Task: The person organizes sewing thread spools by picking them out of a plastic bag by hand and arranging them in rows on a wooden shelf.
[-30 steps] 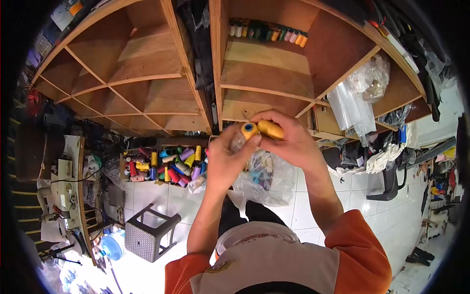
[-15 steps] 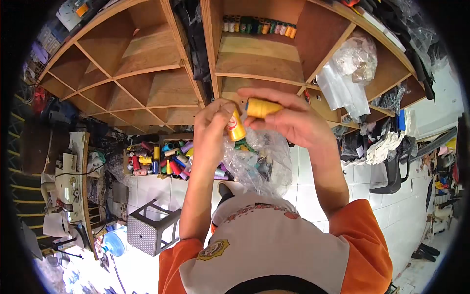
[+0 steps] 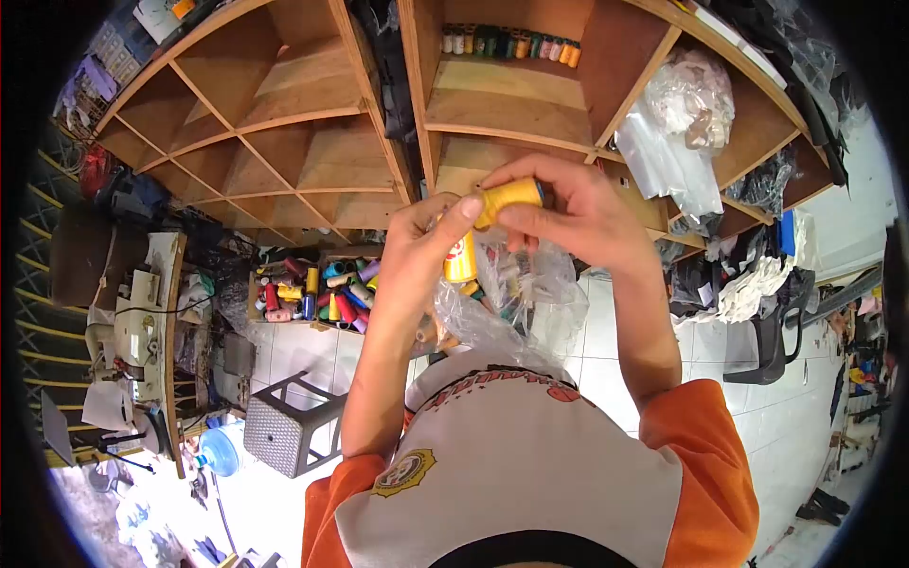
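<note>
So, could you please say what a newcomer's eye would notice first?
The yellow thread spool in the left hand and the second yellow spool in the right hand, near centre, would probably come first. Next come the multicoloured spools left of the left forearm, and the small spools lined up in a wooden compartment above.

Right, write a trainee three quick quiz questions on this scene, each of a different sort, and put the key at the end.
1. Multiple choice: what colour is the spool in the right hand?
A) green
B) yellow
C) red

2. True or false: the left hand holds a labelled spool.

3. In a few words: where does the row of small spools stand?

Key: 1. B. 2. True. 3. In an upper compartment of the wooden shelf unit.
</note>
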Motion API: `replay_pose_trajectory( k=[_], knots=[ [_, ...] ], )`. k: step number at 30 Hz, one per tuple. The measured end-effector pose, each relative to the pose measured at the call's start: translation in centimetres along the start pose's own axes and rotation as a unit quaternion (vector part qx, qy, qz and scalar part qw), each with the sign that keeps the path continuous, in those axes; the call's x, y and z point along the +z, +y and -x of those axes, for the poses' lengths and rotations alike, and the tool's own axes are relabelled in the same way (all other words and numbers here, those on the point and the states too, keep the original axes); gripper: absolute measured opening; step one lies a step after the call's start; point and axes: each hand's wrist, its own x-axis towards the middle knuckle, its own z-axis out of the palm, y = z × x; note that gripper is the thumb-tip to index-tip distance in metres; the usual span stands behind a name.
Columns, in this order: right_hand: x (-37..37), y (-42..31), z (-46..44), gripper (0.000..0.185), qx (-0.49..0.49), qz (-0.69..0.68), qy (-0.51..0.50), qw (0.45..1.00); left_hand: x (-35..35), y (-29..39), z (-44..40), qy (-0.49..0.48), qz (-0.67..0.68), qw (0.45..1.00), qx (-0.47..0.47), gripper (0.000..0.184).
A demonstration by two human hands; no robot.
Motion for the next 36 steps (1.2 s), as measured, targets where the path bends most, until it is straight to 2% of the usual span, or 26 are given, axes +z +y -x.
replay_pose_trajectory(
  k=[4, 7, 8, 14, 24, 26, 30, 33, 36],
  knots=[
    [0.5, 0.0, 0.0, 0.030, 0.020, -0.024, 0.023, 0.999, 0.0, -0.1, 0.4, -0.008, -0.003, 1.000, 0.003, 0.034],
    [0.5, 0.1, -0.1, 0.032, -0.002, -0.040, -0.005, 0.999, 0.1, -0.7, 0.5, -0.005, 0.124, 0.992, -0.018, 0.033],
    [0.6, 0.3, -0.1, 0.033, -0.017, -0.043, -0.013, 0.999, -0.1, -1.0, 0.5, -0.011, 0.169, 0.984, -0.053, 0.034],
    [0.0, 0.0, 0.2, 0.037, -0.012, 0.000, -0.041, 0.999, 0.3, -1.3, 0.8, 0.006, 0.209, 0.975, -0.076, 0.034],
    [-1.3, 2.7, 0.8, 0.037, -0.062, -0.012, -0.072, 0.995, 1.3, -1.1, 1.4, 0.027, 0.188, 0.979, -0.077, 0.036],
    [-1.1, 2.7, 1.1, 0.039, -0.037, -0.032, -0.046, 0.998, 1.1, -1.4, 1.3, 0.013, 0.178, 0.982, -0.067, 0.036],
    [-0.7, 2.4, 1.9, 0.042, -0.002, -0.070, 0.013, 0.997, 1.9, -0.4, 1.8, 0.069, 0.222, 0.970, -0.073, 0.036],
    [-0.2, 2.7, 2.6, 0.037, 0.018, -0.091, 0.030, 0.995, 1.8, -0.1, 1.9, 0.087, 0.216, 0.971, -0.060, 0.036],
    [0.6, 3.3, 2.9, 0.027, -0.005, -0.086, 0.035, 0.996, 2.3, -0.4, 1.8, 0.104, 0.187, 0.976, -0.031, 0.036]
  ],
)
